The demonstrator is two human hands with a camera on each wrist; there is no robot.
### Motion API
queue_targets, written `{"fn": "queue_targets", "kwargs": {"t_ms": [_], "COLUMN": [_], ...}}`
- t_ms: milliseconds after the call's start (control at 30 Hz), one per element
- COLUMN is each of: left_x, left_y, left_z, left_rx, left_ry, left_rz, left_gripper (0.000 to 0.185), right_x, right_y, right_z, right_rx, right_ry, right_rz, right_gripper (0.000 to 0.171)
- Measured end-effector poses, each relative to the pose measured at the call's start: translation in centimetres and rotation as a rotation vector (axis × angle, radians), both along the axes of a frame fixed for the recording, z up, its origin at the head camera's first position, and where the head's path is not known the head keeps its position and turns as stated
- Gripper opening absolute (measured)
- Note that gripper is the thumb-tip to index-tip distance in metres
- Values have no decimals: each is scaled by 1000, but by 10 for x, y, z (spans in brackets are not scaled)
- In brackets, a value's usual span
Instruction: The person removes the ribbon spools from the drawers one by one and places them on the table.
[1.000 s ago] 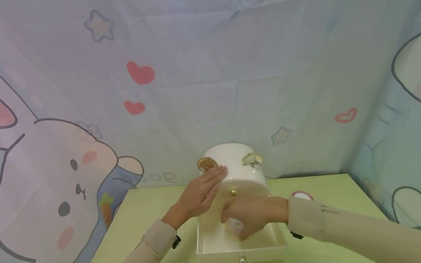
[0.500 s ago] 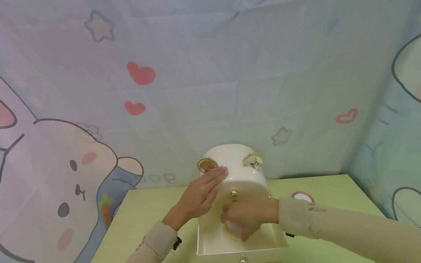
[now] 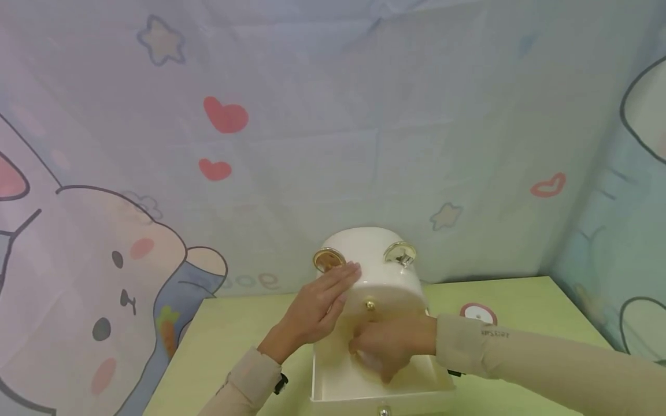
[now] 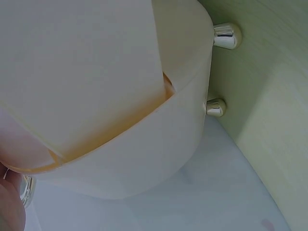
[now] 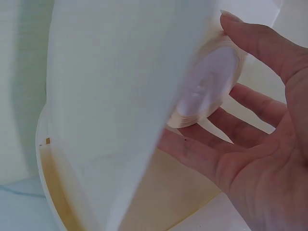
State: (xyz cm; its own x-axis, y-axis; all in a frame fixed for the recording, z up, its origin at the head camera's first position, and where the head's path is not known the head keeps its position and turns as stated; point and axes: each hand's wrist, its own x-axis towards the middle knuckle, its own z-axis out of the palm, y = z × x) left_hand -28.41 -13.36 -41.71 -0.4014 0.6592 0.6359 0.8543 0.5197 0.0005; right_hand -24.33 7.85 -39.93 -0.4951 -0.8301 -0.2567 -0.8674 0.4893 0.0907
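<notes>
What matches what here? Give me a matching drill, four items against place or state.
Column 1:
1. left hand
2. right hand
3. small round white disc
4. pink-rimmed round white lid

Column 2:
A. lies on the green table, right of the box
B. rests flat on the side of the cream round-topped box
C. reaches into the open cream drawer
D. pinched between fingers and thumb

Pairs: 1-B, 2-C, 3-D, 4-A
</notes>
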Motion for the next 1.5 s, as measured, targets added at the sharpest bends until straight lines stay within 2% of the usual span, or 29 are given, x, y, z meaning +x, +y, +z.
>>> {"fn": "queue_targets", "kwargs": {"t_ms": [267,567,867,1133,1500], "left_x": [0,1,1,1,0], "left_y": [0,0,0,0,1], "left_z": [2,2,3,0,0], "left_rx": [5,5,-3,11,17], "left_ry": [16,-2,-13,15,35], "left_rz": [-3,3,9,4,-6], "left_gripper": [48,48,49,48,47], "right_x": [-2,-6,-9,-1,9], "right_y": [-2,0,-1,1,7], "right_z": [2,-5,-7,-5,0], "right_rx": [-2,-5,-17,-1,-2], "right_ry": [-54,-12,-33,-10,43], "right_rz": [10,50,83,142,174], "right_gripper": [65,55,52,44,53]}}
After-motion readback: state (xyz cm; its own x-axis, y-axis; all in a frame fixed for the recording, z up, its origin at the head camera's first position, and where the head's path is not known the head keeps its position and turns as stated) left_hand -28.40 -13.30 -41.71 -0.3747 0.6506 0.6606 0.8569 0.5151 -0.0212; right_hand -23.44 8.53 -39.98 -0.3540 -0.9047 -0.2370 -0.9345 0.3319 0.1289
